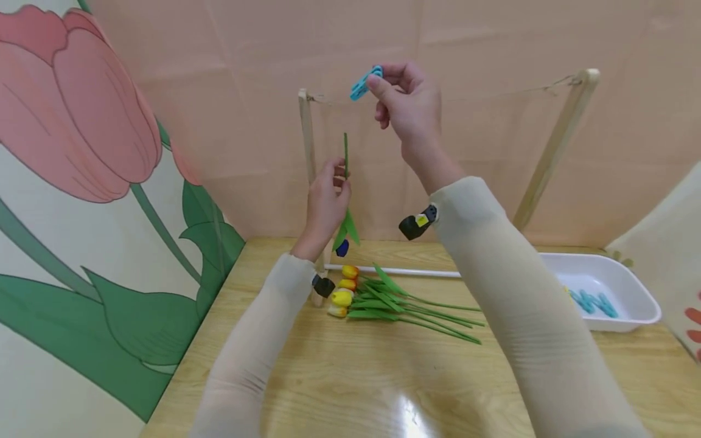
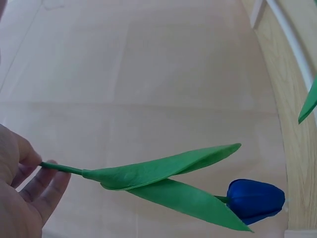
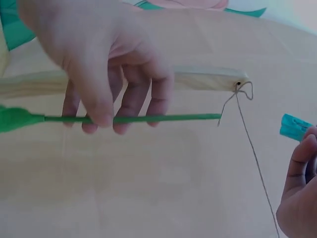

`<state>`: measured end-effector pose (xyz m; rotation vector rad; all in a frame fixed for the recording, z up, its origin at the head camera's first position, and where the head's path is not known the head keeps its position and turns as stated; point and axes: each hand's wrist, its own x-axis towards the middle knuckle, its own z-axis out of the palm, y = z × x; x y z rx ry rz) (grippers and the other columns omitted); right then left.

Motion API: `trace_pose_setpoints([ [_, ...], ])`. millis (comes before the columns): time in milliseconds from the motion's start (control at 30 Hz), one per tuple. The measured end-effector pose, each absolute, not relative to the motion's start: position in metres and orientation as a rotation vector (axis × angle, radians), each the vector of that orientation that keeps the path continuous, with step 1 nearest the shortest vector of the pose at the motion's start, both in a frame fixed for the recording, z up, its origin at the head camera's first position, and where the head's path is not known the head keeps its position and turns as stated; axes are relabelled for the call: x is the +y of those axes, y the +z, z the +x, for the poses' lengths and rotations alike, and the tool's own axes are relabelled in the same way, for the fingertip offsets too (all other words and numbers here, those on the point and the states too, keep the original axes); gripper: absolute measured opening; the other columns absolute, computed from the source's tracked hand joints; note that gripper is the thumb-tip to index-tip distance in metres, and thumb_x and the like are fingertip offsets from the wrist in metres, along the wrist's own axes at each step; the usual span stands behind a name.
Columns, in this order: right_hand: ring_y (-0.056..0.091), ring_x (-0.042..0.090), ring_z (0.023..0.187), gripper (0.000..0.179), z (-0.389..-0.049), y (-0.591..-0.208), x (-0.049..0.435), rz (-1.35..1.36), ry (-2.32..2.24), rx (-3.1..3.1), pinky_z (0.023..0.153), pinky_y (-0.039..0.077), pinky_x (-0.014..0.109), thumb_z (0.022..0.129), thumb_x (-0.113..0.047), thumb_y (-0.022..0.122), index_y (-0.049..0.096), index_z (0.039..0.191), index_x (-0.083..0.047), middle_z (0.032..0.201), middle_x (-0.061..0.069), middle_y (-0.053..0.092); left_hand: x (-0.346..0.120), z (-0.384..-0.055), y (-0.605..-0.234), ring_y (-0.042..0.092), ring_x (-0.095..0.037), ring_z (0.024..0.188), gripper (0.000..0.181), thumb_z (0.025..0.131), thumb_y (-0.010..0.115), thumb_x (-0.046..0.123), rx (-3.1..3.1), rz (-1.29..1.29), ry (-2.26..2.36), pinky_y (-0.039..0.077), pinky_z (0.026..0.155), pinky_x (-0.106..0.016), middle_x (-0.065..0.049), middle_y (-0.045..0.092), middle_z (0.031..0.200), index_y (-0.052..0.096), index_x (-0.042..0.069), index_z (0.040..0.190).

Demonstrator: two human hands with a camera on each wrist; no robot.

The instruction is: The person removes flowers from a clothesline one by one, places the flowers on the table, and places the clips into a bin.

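My left hand (image 1: pixel 327 204) pinches the green stem of a blue artificial tulip (image 2: pixel 255 201), which hangs head down with its leaves below the fingers. Above the fingertips, the bare stem end points up, close to the string (image 3: pixel 251 141) in the right wrist view. Higher and to the right, my right hand (image 1: pixel 413 103) holds a light-blue clothespin (image 1: pixel 363 85) between thumb and fingers, overlapping the string's line in the head view. That string is tied to the left wooden post (image 1: pixel 307 131) and runs across to the right post (image 1: pixel 555 152).
Several yellow and orange tulips (image 1: pixel 342 298) lie on the wooden table (image 1: pixel 328 377) under the hands. Behind them runs a white rod (image 1: pixel 405 271). At the right, a white tray (image 1: pixel 638 292) contains more blue clothespins (image 1: pixel 594 303). A peach cloth (image 1: pixel 246 121) hangs at the back.
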<state>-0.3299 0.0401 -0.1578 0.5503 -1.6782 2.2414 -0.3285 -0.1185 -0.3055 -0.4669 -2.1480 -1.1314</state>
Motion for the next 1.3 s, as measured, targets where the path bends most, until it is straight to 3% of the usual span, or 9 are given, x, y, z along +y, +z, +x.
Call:
trace_pose_setpoints([
  [133,0.056,0.019,0.063,0.020,-0.329,-0.162,0.047,0.642,2.206,-1.739,0.053,0.051,0.024,0.089,-0.013,0.077,0.070,0.107,-0.007,0.091,0.006,0.068,-0.119,-0.328,-0.309,0.068,-0.024,0.094,0.032,0.098,0.061,-0.002,-2.160,-0.495,-1.109,0.060,0.078,-0.030,-0.016,0.067,0.111,0.055,-0.001,0.129],
  [333,0.062,0.022,0.090,0.025,-0.328,-0.172,0.060,0.807,2.150,-1.802,0.076,0.056,0.028,0.093,-0.009,0.073,0.069,0.116,-0.003,0.098,0.007,0.067,-0.117,-0.324,-0.310,0.067,-0.023,0.094,0.032,0.098,0.061,0.000,-2.181,-0.526,-1.093,0.060,0.077,-0.028,-0.015,0.067,0.111,0.055,0.000,0.130],
  [500,0.063,0.021,0.097,0.033,-0.325,-0.178,0.074,0.815,2.082,-1.910,0.089,0.055,0.028,0.093,-0.008,0.072,0.067,0.125,-0.002,0.105,0.006,0.067,-0.114,-0.318,-0.309,0.067,-0.024,0.094,0.032,0.098,0.061,-0.002,-2.191,-0.593,-1.088,0.060,0.077,-0.029,-0.017,0.066,0.112,0.055,-0.002,0.129],
  [800,0.066,0.018,0.093,0.040,-0.321,-0.190,0.100,0.856,1.990,-1.999,0.086,0.057,0.021,0.092,0.001,0.070,0.063,0.131,0.003,0.104,0.007,0.068,-0.108,-0.307,-0.308,0.067,-0.022,0.094,0.035,0.097,0.062,-0.002,-2.259,-0.648,-0.987,0.059,0.075,-0.023,-0.014,0.065,0.113,0.056,0.001,0.132],
  [1300,0.064,0.015,0.089,0.033,-0.315,-0.208,0.141,0.924,2.013,-1.908,0.079,0.058,0.019,0.090,0.006,0.069,0.069,0.122,-0.003,0.102,0.006,0.066,-0.099,-0.300,-0.312,0.067,-0.020,0.093,0.033,0.097,0.062,-0.002,-2.317,-0.743,-0.828,0.058,0.077,-0.022,-0.013,0.066,0.112,0.059,0.002,0.130],
])
